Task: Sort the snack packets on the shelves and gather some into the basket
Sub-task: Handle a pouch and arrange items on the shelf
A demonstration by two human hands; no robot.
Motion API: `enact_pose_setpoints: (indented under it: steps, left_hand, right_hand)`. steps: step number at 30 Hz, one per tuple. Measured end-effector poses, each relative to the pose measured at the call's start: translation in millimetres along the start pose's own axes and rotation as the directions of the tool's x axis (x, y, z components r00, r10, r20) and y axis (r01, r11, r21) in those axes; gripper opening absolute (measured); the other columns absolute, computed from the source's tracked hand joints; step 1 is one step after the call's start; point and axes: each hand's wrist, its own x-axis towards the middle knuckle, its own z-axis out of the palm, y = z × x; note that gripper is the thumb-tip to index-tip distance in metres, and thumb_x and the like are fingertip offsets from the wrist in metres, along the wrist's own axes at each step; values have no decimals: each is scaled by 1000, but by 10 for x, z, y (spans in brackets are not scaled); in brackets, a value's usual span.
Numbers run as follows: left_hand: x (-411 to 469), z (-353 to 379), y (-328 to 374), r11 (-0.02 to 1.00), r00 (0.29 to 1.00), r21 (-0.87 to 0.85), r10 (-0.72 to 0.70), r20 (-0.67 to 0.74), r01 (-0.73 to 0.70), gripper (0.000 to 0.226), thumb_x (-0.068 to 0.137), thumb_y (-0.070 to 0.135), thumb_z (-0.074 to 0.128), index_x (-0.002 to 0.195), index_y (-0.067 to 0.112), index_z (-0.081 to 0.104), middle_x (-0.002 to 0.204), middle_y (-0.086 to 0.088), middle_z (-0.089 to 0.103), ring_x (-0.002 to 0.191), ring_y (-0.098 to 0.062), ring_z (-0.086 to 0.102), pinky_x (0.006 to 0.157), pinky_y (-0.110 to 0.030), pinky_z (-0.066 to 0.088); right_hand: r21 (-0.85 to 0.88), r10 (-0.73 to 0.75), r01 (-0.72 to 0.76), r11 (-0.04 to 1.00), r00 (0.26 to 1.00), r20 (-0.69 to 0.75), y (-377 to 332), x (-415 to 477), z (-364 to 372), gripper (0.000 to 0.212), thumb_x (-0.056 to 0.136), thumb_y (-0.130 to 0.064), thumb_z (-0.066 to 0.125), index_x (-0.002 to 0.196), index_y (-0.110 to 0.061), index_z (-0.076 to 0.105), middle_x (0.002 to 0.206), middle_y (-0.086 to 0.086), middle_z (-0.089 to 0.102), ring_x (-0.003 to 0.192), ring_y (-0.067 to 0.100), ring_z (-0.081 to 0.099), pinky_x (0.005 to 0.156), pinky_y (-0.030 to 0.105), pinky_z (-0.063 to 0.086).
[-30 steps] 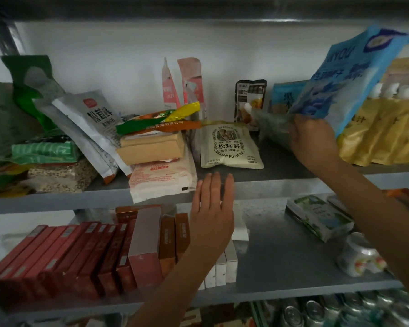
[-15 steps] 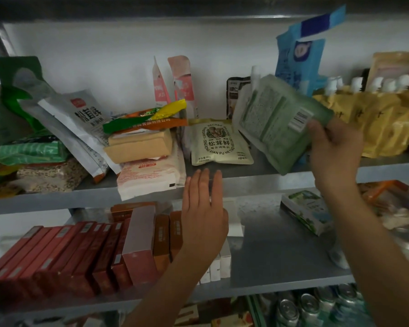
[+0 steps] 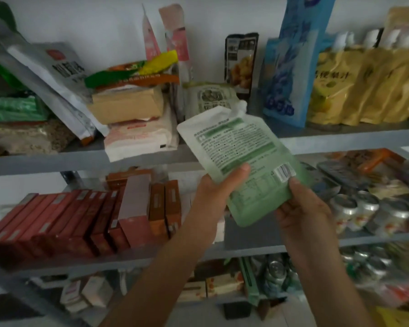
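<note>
A green pouch [image 3: 243,161] is held in front of the shelves by both hands, with its printed back turned to the camera and its white top tilted up and leftward. Its left edge is gripped by the left hand [image 3: 216,192], the thumb laid across the print; its lower right corner, by the barcode, is pinched by the right hand [image 3: 302,208]. Above the hands, a cream pouch [image 3: 210,97] is seen on the upper shelf [image 3: 57,159], and a blue packet [image 3: 291,67] is stood upright above the right hand. Red boxes [image 3: 80,218] are lined up left of the left hand; cans [image 3: 364,208] are set right of the right hand.
</note>
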Motion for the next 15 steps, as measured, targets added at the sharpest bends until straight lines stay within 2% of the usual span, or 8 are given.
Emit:
enact_pose_setpoints:
  steps: [2, 3, 5, 7, 8, 11, 13, 15]
  left_hand:
    - [-21, -43, -37, 992, 998, -109, -63, 25, 65, 38, 75, 29, 73, 112, 22, 68, 111, -3, 72, 103, -23, 68, 94, -47, 52]
    - [-37, -59, -47, 986, 996, -140, -79, 48, 85, 40, 74, 26, 70, 113, 19, 68, 111, -5, 72, 103, -25, 68, 94, -47, 51]
    - [-85, -50, -55, 977, 985, -158, -124, 117, 142, 43, 73, 22, 68, 115, 14, 67, 113, -9, 70, 105, -29, 67, 95, -48, 51]
    - [-134, -1, -70, 958, 964, -176, -194, 179, 226, 45, 72, 20, 69, 115, 12, 67, 115, -11, 69, 107, -31, 66, 99, -51, 47]
    - [-157, 20, -81, 946, 954, -189, -224, 201, 262, 44, 71, 20, 69, 114, 12, 68, 115, -11, 70, 108, -32, 65, 101, -51, 46]
    - [-222, 57, -102, 911, 916, -197, -309, 256, 363, 44, 69, 20, 72, 112, 11, 70, 111, -10, 71, 105, -30, 67, 99, -47, 48]
    - [-269, 76, -154, 844, 856, -230, -405, 321, 485, 41, 71, 20, 73, 110, 8, 70, 104, -9, 73, 93, -26, 71, 85, -37, 56]
    - [-312, 78, -209, 747, 778, -291, -454, 434, 598, 28, 77, 19, 67, 101, 3, 66, 81, -8, 72, 56, -18, 68, 47, -20, 53]
  right_hand:
    - [-98, 1, -1, 995, 1000, -8, 2, -76, -71, 15, 70, -28, 71, 69, -14, 74, 77, 6, 73, 70, 16, 70, 54, 25, 56]
    - [-163, 0, 1, 987, 1000, 7, -13, -118, -106, 23, 58, -37, 78, 66, -16, 75, 74, 4, 73, 66, 17, 70, 52, 25, 55]
    - [-233, 25, -10, 972, 998, 61, -50, -194, -176, 48, 40, -52, 86, 75, -21, 78, 83, 4, 74, 72, 19, 71, 53, 28, 56]
    - [-224, 29, -13, 974, 997, 71, -85, -261, -247, 53, 48, -48, 85, 95, -26, 76, 100, 3, 73, 87, 20, 71, 61, 31, 57]
    - [-267, -41, 51, 962, 998, 42, -101, -289, -281, 49, 59, -38, 82, 105, -29, 71, 108, -1, 71, 94, 19, 69, 66, 32, 57]
    - [-542, -422, 380, 750, 905, 52, -176, -355, -282, 43, 81, -21, 60, 123, -24, 58, 125, -7, 61, 115, 13, 58, 89, 36, 53]
    - [-614, -580, 549, 567, 796, 176, -199, -377, -270, 30, 87, -20, 51, 115, -14, 60, 128, 4, 57, 122, 15, 52, 99, 33, 45]
    - [-583, -641, 665, 467, 709, 295, -198, -397, -260, 23, 96, -29, 44, 99, -18, 63, 120, 7, 60, 117, 23, 55, 98, 33, 43]
